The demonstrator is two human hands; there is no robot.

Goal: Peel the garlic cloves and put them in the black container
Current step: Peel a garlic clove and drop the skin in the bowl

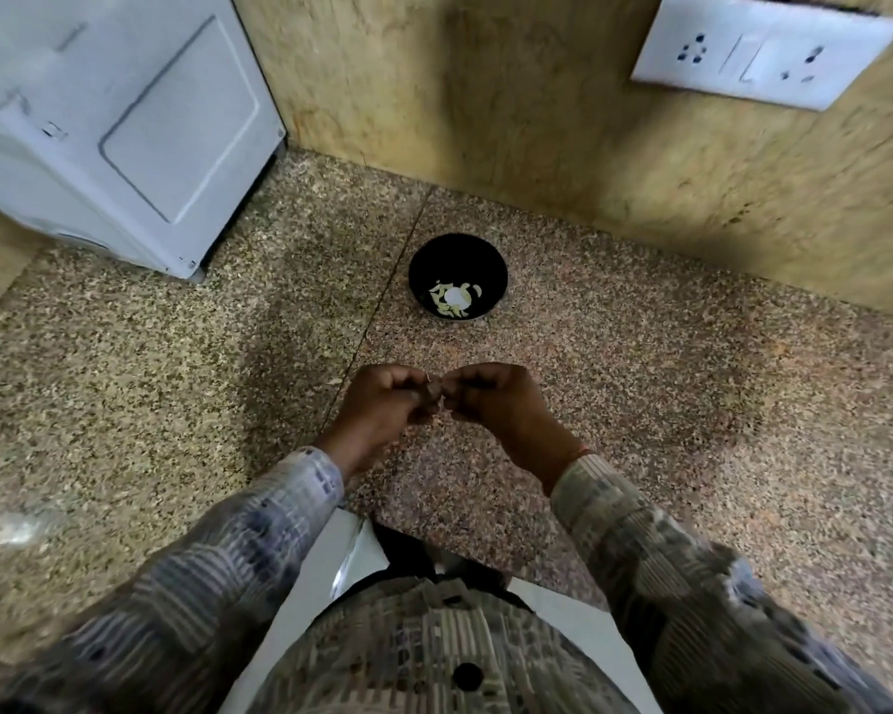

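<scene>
A black round container [457, 249] stands on the speckled granite counter [640, 383], near the back wall. Several pale peeled garlic cloves [453, 301] lie in its bottom. In front of it, above the counter, my left hand [382, 409] and my right hand [496, 404] meet fingertip to fingertip. Between them they pinch a small garlic clove [434, 391], mostly hidden by the fingers, with thin bits of skin showing at its edges. Both hands have curled fingers.
A white appliance [125, 126] stands at the back left of the counter. A white socket panel [759, 54] is on the beige wall at the top right. The counter's front edge runs just before my body.
</scene>
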